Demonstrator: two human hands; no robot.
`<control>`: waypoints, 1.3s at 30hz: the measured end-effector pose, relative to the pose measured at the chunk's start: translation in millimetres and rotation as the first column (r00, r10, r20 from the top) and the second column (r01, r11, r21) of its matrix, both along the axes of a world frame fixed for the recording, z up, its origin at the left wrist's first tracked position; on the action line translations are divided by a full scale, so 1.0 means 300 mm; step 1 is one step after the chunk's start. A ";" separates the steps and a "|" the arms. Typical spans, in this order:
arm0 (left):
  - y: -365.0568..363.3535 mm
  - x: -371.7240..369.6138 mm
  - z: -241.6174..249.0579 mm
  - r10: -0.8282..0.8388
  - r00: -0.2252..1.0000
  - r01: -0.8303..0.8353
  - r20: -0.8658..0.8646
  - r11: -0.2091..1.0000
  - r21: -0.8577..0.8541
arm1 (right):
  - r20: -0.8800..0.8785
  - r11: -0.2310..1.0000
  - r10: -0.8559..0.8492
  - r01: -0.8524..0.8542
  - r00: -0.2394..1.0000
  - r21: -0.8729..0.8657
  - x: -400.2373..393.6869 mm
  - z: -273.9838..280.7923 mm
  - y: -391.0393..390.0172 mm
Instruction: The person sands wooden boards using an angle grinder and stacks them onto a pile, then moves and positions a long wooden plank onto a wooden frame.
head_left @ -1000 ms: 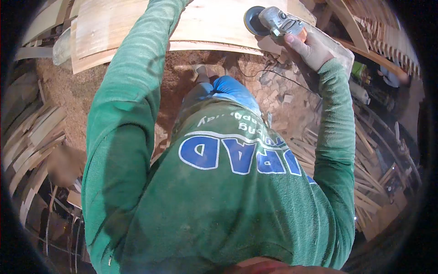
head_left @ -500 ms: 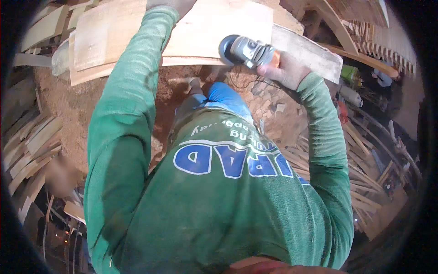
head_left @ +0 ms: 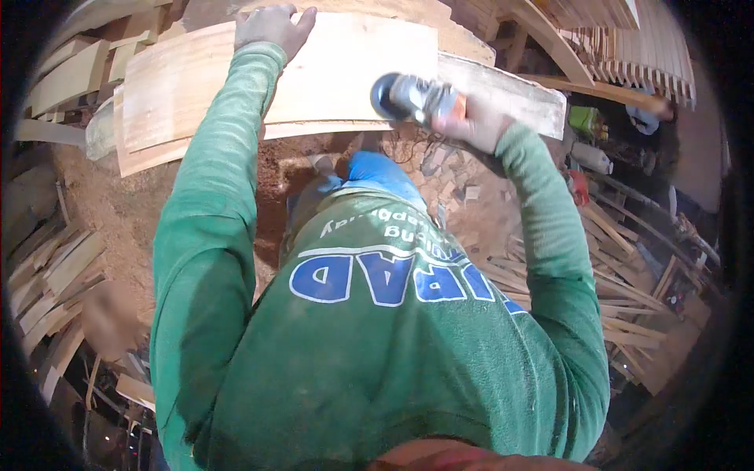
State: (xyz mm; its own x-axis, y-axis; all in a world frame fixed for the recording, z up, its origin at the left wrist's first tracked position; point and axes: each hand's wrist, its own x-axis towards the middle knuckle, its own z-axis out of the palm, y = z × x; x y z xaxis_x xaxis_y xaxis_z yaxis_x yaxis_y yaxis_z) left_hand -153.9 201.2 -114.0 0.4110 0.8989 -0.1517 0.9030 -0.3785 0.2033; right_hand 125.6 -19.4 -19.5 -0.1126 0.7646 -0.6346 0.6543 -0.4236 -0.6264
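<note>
A pale curved wooden board [head_left: 345, 71] lies across the work surface in front of me, with another wooden piece showing beneath its near edge. My left hand [head_left: 275, 30] grips the board at its far edge, the fingers bent over that edge and the thumb apart. In my right hand [head_left: 483, 125] is an angle grinder [head_left: 424, 100], held by its body near an orange part. Its dark round disc [head_left: 386, 96] is at the near edge of the board, toward the right end. Motion blurs the right hand and the grinder.
A dusty grey plank [head_left: 510, 90] extends under the board to the right. Cut wood strips [head_left: 620, 275] are piled at right, more [head_left: 67, 275] at left. Wood scraps [head_left: 452, 177] and a cable lie on the dusty ground below. Curved slats [head_left: 636, 55] stand at upper right.
The view has shifted, so the whole left hand now shows on the board. The grinder, in my right hand, has moved slightly nearer the board's near edge.
</note>
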 end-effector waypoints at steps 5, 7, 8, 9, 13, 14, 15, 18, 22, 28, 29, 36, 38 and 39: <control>0.012 0.002 -0.005 0.005 1.000 -0.006 0.018 0.999 0.033 | 0.185 1.000 -0.008 0.009 0.983 -0.005 0.032 0.081 0.080; 0.021 0.004 0.005 -0.005 1.000 0.004 0.007 1.000 0.021 | 0.183 0.989 -0.136 0.123 0.974 0.079 0.107 0.007 0.197; 0.014 0.003 0.007 -0.008 1.000 0.008 0.000 1.000 0.010 | 0.177 0.977 -0.197 0.178 0.964 0.117 0.131 -0.025 0.231; 0.000 -0.001 0.006 -0.003 1.000 0.003 -0.017 1.000 -0.009 | 0.257 0.983 -0.164 0.138 0.952 0.117 0.112 -0.028 0.235; 0.011 0.002 0.043 0.015 1.000 -0.015 -0.015 1.000 -0.007 | 0.248 0.994 0.039 -0.063 0.968 0.090 -0.004 0.002 0.232; 0.005 0.002 0.047 0.018 1.000 -0.018 -0.002 1.000 -0.008 | 0.187 0.977 0.127 -0.155 0.974 0.147 -0.016 -0.030 0.205; 0.006 0.000 0.043 0.015 1.000 -0.015 0.007 1.000 0.001 | 0.217 0.973 0.177 -0.204 0.960 0.108 -0.059 0.033 0.206; 0.006 0.010 0.045 0.015 1.000 -0.015 0.010 1.000 -0.004 | 0.182 0.990 0.110 -0.123 0.977 0.063 0.028 -0.008 0.233; 0.006 0.016 0.063 0.019 1.000 -0.019 -0.020 1.000 -0.011 | 0.246 0.995 -0.025 0.047 0.969 -0.083 0.078 0.098 0.294; 0.004 0.016 0.055 -0.008 0.998 0.011 -0.067 0.999 0.035 | 0.070 0.964 0.169 -0.179 0.983 0.198 0.150 0.023 0.086; 0.006 0.025 0.084 -0.021 0.995 0.020 -0.099 1.000 -0.014 | 0.059 0.978 0.152 -0.159 0.987 0.139 0.166 0.041 0.058; 0.051 0.022 0.156 -0.014 0.991 0.019 -0.136 0.999 0.042 | -0.440 0.836 -0.364 0.496 0.821 0.233 0.460 -0.042 -0.244; 0.016 0.023 0.280 -0.013 0.994 0.033 -0.105 0.981 0.191 | -0.414 0.773 -0.458 0.583 0.786 0.252 0.522 0.000 -0.340; -0.012 0.024 0.335 -0.017 0.996 0.041 -0.090 0.964 0.263 | -0.372 0.764 -0.485 0.590 0.791 0.260 0.565 0.009 -0.382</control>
State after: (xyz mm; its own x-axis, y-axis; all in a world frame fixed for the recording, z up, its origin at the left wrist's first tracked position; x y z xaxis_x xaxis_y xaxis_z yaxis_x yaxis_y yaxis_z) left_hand -146.8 197.5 -13.6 0.4334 0.8996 0.0539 0.9005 -0.4346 0.0143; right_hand 295.0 -134.0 -16.7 0.2622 0.9086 -0.3250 0.1689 -0.3748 -0.9116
